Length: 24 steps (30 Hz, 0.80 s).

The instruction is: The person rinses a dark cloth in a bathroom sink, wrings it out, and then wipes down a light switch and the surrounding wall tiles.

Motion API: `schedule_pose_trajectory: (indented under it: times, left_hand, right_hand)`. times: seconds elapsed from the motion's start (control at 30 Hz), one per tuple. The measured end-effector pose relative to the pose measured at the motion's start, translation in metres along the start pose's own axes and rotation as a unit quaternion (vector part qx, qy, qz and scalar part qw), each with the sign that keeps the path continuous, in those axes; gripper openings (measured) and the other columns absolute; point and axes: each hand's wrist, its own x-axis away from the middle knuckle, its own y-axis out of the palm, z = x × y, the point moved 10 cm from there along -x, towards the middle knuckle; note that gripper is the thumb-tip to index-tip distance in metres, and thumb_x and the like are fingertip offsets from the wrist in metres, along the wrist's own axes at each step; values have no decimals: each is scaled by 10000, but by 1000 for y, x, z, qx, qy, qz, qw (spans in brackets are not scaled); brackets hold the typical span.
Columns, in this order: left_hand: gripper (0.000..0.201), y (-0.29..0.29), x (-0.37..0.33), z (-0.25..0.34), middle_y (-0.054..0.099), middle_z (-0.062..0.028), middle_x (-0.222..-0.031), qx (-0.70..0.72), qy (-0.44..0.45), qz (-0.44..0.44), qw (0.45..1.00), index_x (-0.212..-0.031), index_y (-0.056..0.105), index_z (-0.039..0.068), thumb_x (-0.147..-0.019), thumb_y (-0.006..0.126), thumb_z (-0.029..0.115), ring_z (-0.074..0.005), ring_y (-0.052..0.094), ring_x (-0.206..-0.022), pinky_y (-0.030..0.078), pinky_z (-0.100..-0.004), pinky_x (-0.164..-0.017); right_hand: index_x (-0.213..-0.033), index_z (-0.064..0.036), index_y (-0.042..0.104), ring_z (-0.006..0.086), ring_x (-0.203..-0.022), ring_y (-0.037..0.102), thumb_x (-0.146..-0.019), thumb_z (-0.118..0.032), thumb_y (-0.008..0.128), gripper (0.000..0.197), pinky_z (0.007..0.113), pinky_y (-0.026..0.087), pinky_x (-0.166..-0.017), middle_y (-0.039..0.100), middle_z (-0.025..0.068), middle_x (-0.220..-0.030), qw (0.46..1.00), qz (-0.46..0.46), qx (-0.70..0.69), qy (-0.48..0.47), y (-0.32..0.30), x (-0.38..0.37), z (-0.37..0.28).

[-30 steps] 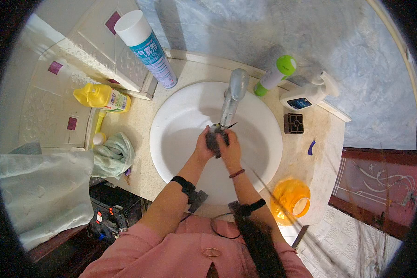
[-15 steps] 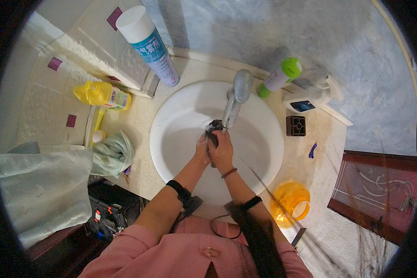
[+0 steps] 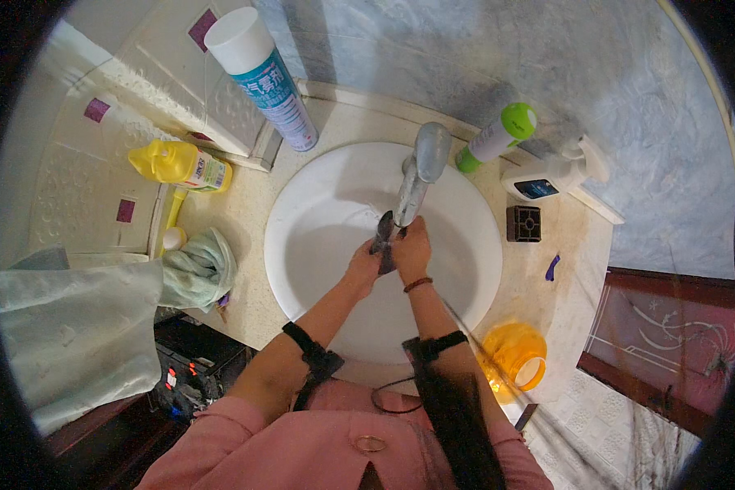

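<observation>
The left hand (image 3: 364, 265) and the right hand (image 3: 413, 251) are gripping a dark object (image 3: 385, 245) over the white basin (image 3: 312, 261), while the faucet (image 3: 426, 159) is standing at its one o'clock

The basin (image 3: 465, 282) is white, the held item (image 3: 385, 232) apparently blackish.

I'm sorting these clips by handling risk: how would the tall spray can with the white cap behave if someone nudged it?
The spray can would probably tip fairly easily, being tall and narrow. Once down, it would likely roll, since its body is round. It looks stiff, with straight, smooth sides; how full it is doesn't show.
</observation>
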Motion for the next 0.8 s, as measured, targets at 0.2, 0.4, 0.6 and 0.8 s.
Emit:
schedule_pose_trajectory:
  times: [0.2, 0.4, 0.6, 0.8]
  left_hand:
    - [384, -21, 5, 47, 530, -102, -1035, 55, 51, 1, 997, -1162, 402, 21, -791, 498, -7, -212, 545, -916, 462, -327, -800]
    - [436, -36, 13, 52, 507, -124, -1054, 204, 16, -22, 979, -1184, 382, 58, -786, 560, 72, -252, 537, -937, 469, -386, -779]
    - [728, -20, 43, 116, 461, -217, -1104, -629, 264, 183, 708, -1216, 382, 104, -561, 700, 120, -348, 434, -1048, 343, -416, -904]
    - [372, 14, 2, 105, 583, -137, -900, -568, 200, -54, 797, -1012, 519, 35, -654, 598, 100, -321, 542, -826, 422, -354, -771]
  right_hand:
    - [-905, 13, 513, 302, -735, 511, -747, -136, 562, 222, 357, 438, -678, 530, 153, -842, 993, -26, -49, -104, -8, 3, 0]
    - [-974, 23, 532, 153, -785, 529, -814, -109, 535, 207, 268, 437, -684, 565, 73, -895, 804, -153, -546, 181, 27, 15, 11]
    - [-1000, 34, 537, 131, -777, 545, -798, -174, 575, 292, 246, 446, -659, 582, 72, -881, 826, -252, -462, 201, 39, 7, -13]
    - [-943, 26, 580, 127, -722, 556, -765, -259, 620, 339, 233, 442, -659, 606, 54, -835, 816, -308, -451, 189, 37, 7, -3]
